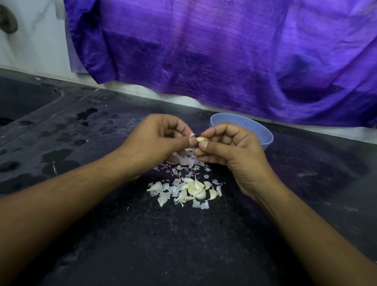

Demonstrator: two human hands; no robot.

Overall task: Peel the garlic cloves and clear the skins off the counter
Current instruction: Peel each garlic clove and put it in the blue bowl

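Your left hand (160,137) and right hand (231,147), head view: raised above the bench (173,245), fingertips meeting, both curled and clamped on one garlic clove (201,139).

Right hand: forefinger on top and thumb beneath, pinching the clove's right end. Left hand: thumb and forefinger at the clove's left end, where a wisp of skin stands up. Whether they hold skin or flesh cannot be told.

Key relation: the clove's long axis runs left to right, from one hand to the other. Judgement: the skin should strip along that axis, your left hand drawing away while the right anchors.

Below the hands: loose skins (182,162) scattered on the bench. Nearer you: a heap of cloves (198,191) mixed with more skins. Several look pale and bare, but peeled or not is uncertain.

Blue bowl (262,132): just behind your right hand, clearly nearer it than the left, contents hidden. Judgement: the right hand has the shorter reach back to it.

Sink (14,103): well apart, far left.

Peeling unfinished; skins not yet cleared.
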